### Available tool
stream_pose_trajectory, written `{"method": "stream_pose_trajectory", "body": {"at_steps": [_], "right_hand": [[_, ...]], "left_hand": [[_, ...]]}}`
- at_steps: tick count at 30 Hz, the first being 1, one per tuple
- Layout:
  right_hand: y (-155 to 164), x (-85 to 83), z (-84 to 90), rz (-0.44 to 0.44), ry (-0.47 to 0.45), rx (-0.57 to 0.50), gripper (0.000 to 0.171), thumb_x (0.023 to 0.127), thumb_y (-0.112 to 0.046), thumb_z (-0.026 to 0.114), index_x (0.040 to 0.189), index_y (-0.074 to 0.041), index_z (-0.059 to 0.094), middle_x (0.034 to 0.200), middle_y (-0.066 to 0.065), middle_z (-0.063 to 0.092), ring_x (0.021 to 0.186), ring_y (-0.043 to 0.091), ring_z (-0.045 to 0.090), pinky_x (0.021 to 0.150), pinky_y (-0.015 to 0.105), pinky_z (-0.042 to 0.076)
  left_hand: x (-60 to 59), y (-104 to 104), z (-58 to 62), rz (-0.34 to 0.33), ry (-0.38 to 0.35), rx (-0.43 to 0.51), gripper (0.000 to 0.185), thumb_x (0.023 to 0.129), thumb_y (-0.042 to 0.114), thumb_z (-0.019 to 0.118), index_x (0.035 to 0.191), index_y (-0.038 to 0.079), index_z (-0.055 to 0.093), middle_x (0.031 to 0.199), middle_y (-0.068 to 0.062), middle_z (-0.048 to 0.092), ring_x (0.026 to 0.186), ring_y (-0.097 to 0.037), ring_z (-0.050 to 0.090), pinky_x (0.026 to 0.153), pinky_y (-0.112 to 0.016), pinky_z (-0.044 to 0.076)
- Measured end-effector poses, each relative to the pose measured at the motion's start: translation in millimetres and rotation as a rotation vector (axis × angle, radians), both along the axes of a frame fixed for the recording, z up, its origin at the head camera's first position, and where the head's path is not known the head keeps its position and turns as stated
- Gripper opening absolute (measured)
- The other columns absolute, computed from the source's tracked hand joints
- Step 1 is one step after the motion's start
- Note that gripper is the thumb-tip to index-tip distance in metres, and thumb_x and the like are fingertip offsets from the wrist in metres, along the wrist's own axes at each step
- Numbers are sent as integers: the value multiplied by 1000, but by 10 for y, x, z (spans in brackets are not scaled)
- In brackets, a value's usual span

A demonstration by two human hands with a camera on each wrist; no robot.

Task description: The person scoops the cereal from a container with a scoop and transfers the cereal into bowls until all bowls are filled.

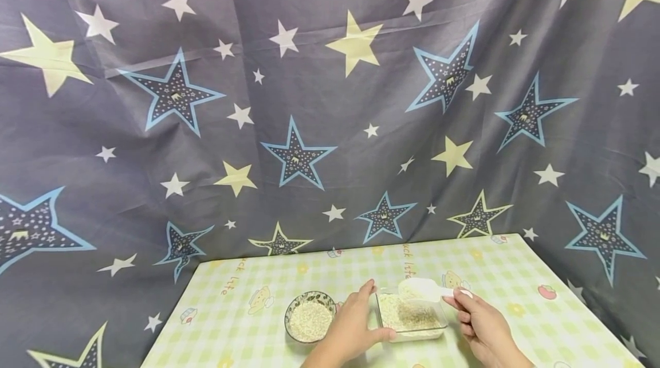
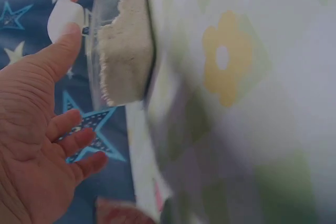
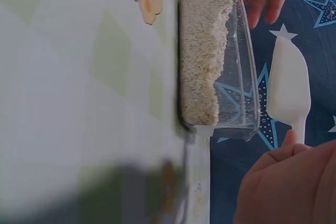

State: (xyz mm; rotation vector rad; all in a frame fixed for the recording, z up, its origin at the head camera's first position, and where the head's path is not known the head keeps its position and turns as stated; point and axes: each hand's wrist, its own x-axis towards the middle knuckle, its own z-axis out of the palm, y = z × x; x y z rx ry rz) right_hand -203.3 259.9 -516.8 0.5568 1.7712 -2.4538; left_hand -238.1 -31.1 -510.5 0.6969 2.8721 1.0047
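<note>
My right hand (image 1: pixel 483 322) is closed on the handle of a white scoop (image 1: pixel 420 289), thumb and forefinger pinching it and the other fingers curled below. The scoop's long axis runs roughly sideways from my grip, its rounded blade pointing left towards my other hand. The blade hangs over the far part of a clear container (image 1: pixel 420 331), and from my right wrist I see air between blade and rim. My knuckles are just beside the container's right wall, with checked tablecloth (image 1: pixel 526 293) stretching away from them to the table's right edge.

My left hand (image 1: pixel 353 322) is spread at the container's left end, thumb by the near corner, fingers reaching towards the far one; whether the thumb presses the rim I cannot tell. Between my hands, pale grain (image 1: pixel 394 313) fills part of the container, its surface sloping lower on my right-hand side, so bare wall rises above it there. Just left of my left hand is a patterned bowl (image 1: pixel 309 296) of similar grain. Beyond both hands the cloth runs back to the far edge, where a starry curtain (image 1: pixel 309 87) hangs.
</note>
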Motion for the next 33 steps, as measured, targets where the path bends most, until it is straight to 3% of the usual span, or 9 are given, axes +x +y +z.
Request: {"method": "stream_pose_trajectory", "body": {"at_steps": [3,6,12,16,24,33], "right_hand": [[-8,-10,42,-2,5,13,31,114,-24,52,141,-10,45,94,-15,79,57,-4,36,49,13,31],[-51,-25,109,-4,18,23,34,113,-24,54,142,-9,44,92,-16,79,57,-5,35,49,13,30],[-239,-71,258,58,79,32,62,114,-23,52,165,-1,25,89,-19,77,55,-6,34,48,13,28],[-450,-114,346,80,103,10,61,114,-21,52,165,0,25,86,-18,75,55,-8,34,47,11,29],[-968,-247,413,50,135,32,28,108,-17,63,133,-7,56,81,-13,76,53,-7,39,44,11,30],[-1446,-349,463,49,206,131,41,103,-16,71,138,1,60,79,-6,80,54,-1,42,47,14,29]], "left_hand": [[33,-143,55,2,102,-7,110,82,61,86,165,9,36,158,-7,58,142,-35,57,118,-65,46],[39,-398,129,31,162,-8,108,83,63,84,165,10,38,159,-11,56,144,-35,55,118,-61,47],[8,-977,109,138,145,-20,115,79,69,85,164,7,38,160,-18,54,147,-44,50,114,-72,45],[6,-1236,10,197,98,-8,121,74,70,88,164,6,37,159,-21,53,146,-48,48,113,-77,43],[23,-1371,-121,220,82,-8,128,68,70,92,164,4,38,156,-24,54,145,-48,50,117,-73,41],[11,-1419,-162,231,68,7,129,67,70,92,162,0,39,153,-14,60,139,-42,56,116,-69,44]]}}
